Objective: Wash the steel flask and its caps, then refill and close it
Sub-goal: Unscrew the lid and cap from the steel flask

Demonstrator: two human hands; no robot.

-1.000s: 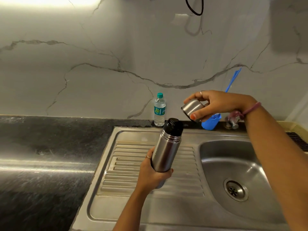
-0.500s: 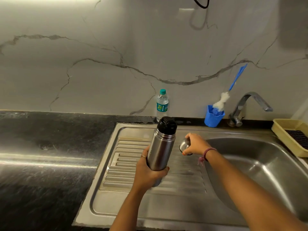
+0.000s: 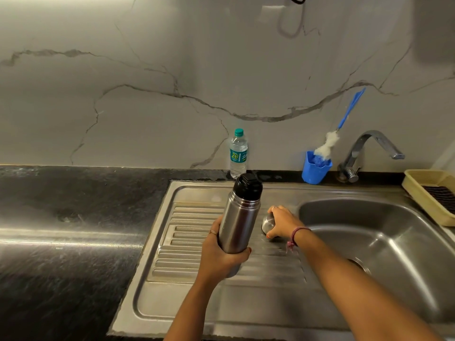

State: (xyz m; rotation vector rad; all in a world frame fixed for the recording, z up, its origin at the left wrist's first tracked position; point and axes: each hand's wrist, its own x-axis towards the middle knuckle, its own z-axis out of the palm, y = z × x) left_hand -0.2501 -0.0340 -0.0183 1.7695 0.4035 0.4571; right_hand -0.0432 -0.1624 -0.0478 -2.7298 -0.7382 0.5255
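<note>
My left hand [image 3: 221,257] grips the lower body of the steel flask [image 3: 240,221], held upright and slightly tilted above the ribbed drainboard [image 3: 184,244]. The flask's black inner cap [image 3: 247,186] sits on its neck. My right hand [image 3: 283,222] holds the steel outer cap [image 3: 268,223] down on the drainboard, just right of the flask and beside the basin [image 3: 384,244]. My fingers curl over the cap and hide most of it.
A small water bottle [image 3: 238,153] stands against the marble wall. A blue cup [image 3: 315,169] with a bottle brush [image 3: 330,143] sits by the tap [image 3: 364,153]. A yellow tray [image 3: 430,193] lies at the right edge. Dark countertop [image 3: 73,230] spreads left.
My right hand has carried the steel outer cap from up near the tap down onto the drainboard beside the flask. My left hand has kept hold of the flask.
</note>
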